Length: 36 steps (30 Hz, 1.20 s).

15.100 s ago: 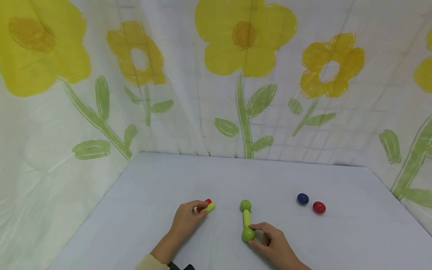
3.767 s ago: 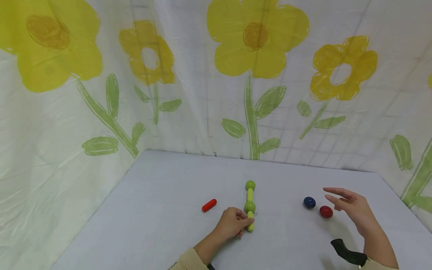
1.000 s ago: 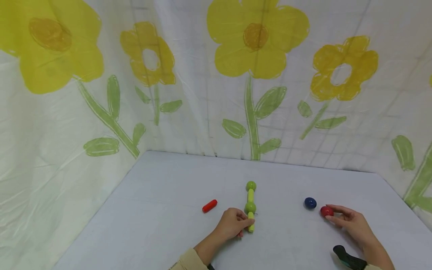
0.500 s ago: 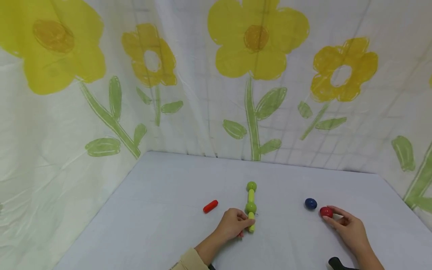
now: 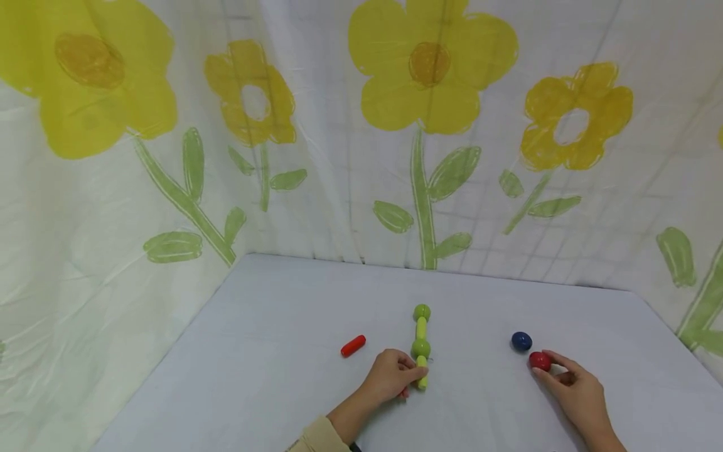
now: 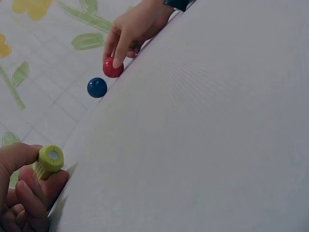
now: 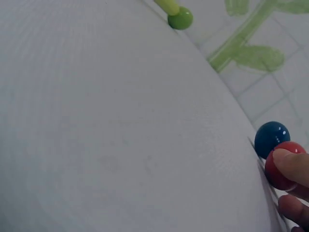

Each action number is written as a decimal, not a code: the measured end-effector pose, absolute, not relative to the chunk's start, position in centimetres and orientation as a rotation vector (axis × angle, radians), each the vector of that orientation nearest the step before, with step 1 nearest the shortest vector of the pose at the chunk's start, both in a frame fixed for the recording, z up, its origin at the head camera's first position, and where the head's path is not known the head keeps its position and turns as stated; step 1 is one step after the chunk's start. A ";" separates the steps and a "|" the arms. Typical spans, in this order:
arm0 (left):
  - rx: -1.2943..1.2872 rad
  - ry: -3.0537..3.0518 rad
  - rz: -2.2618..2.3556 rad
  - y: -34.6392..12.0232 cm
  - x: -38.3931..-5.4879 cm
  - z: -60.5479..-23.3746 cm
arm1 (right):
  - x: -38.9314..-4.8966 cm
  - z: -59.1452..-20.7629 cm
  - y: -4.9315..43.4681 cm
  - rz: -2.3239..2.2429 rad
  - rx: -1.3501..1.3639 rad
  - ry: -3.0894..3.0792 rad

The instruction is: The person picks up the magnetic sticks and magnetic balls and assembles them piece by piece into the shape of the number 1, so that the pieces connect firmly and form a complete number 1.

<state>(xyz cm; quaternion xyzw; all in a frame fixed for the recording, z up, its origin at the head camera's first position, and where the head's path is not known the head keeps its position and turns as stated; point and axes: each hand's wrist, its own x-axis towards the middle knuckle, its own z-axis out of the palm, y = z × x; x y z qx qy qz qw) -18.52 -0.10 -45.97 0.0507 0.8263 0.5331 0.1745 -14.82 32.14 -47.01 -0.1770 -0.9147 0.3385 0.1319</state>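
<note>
Red ball (image 5: 540,361), right of the lime rod (image 5: 422,382): right hand (image 5: 580,394) pinches it, left hand (image 5: 390,376) pinches rod; best hold rod steady.

Red ball (image 5: 539,360), formerly untouched, was pinched in the right grip (image 5: 577,390) and shifted slightly leftward; yellow-green stick (image 5: 422,380), formerly beside the red stick (image 5: 353,346), was aligned with the near green ball (image 5: 420,348).

Bare left hand (image 5: 387,376), beige sleeve (image 5: 321,435) with tiny dark print (image 5: 292,445) I can't read. Bare right hand (image 5: 578,390), plus a dark wristband (image 6: 177,4).
</note>
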 end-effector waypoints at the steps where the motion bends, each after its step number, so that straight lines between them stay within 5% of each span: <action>1: 0.145 2.340 1.513 -0.1 -18.5 -46.0 | -14.7 -47.0 32.0 0.983 -0.514 -2.661; 36: 0.145 2.329 1.524 -0.1 -18.6 -45.9 | -14.1 -46.8 25.3 1.225 -0.218 -2.770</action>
